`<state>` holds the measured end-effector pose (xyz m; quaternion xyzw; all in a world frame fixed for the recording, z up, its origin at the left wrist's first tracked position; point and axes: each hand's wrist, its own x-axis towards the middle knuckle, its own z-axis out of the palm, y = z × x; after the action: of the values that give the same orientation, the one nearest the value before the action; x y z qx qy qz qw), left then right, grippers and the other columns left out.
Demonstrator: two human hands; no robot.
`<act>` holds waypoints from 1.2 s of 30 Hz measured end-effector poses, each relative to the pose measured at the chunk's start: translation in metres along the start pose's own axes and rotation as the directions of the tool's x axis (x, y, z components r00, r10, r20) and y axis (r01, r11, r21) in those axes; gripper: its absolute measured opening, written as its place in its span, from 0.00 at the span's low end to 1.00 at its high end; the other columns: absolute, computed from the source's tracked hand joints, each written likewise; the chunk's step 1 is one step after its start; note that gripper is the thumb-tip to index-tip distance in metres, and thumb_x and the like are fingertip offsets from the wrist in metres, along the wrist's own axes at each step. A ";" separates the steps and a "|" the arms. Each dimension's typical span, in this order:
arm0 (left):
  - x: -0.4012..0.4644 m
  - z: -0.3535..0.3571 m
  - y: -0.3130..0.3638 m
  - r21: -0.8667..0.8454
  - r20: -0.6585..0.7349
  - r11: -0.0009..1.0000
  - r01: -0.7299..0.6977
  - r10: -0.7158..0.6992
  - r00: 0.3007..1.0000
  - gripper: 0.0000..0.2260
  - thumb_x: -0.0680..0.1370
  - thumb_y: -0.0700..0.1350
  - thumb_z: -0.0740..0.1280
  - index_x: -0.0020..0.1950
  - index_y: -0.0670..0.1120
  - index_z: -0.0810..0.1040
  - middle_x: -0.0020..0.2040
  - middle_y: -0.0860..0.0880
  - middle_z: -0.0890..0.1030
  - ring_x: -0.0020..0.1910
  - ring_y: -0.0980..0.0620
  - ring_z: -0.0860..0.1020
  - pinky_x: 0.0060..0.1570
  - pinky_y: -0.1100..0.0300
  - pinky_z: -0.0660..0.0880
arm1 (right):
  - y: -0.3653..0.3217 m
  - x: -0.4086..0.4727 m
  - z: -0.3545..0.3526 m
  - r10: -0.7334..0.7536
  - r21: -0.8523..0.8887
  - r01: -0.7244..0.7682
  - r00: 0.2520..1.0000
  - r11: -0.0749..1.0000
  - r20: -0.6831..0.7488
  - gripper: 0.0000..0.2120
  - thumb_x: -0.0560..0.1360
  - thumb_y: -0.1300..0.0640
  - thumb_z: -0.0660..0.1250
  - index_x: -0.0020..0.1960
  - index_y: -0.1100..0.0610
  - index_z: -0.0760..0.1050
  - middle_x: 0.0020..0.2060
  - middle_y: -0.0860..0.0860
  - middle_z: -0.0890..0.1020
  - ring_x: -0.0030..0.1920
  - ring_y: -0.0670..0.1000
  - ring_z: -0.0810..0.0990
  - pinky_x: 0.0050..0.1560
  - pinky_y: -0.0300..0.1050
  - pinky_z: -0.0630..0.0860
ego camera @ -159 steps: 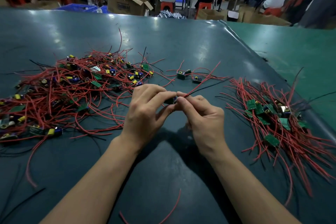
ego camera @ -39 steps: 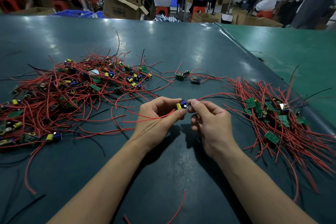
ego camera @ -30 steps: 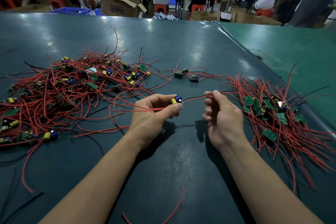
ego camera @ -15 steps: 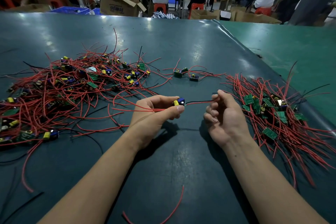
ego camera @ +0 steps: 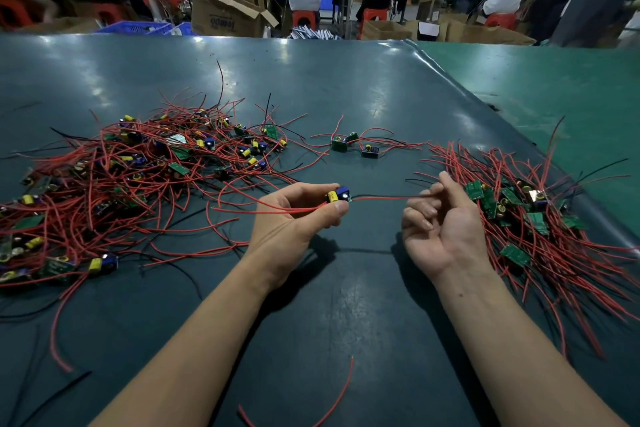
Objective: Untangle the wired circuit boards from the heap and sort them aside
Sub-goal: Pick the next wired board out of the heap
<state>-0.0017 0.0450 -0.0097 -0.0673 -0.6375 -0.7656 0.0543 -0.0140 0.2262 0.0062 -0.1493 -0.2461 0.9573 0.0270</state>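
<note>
A big tangled heap [ego camera: 114, 180] of small circuit boards with red and black wires covers the table's left side. A sorted pile [ego camera: 530, 218] of green boards with red wires lies on the right. My left hand [ego camera: 294, 218] pinches one small board [ego camera: 338, 195] with a yellow and a blue part, its red wires trailing left. From that board a red and a black wire [ego camera: 384, 198] run right, pinched in the fingertips of my right hand [ego camera: 440, 225], palm up beside the sorted pile.
Three loose boards [ego camera: 353, 146] with wires lie between the two piles, farther back. A stray red wire [ego camera: 332, 402] lies near the front edge. The dark green table [ego camera: 346, 80] meets a lighter green table [ego camera: 554, 87] on the right. People sit at benches beyond.
My right hand has slid rightward along the wires away from the board, turning palm up. My left hand keeps hold of the board in about the same place.
</note>
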 end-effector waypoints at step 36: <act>0.002 -0.018 0.006 0.739 0.273 0.252 -0.624 0.735 0.620 0.15 0.77 0.44 0.70 0.62 0.40 0.80 0.45 0.42 0.78 0.37 0.49 0.76 0.39 0.58 0.76 | 0.044 -0.026 0.001 -0.034 -0.601 0.428 0.832 0.675 0.554 0.13 0.68 0.59 0.73 0.52 0.55 0.84 0.33 0.51 0.78 0.26 0.47 0.71 0.23 0.36 0.66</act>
<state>-0.0034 0.0267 -0.0062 -0.2553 -0.8024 -0.3082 0.4427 0.0116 0.1838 -0.0066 0.1386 -0.6076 0.7815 0.0292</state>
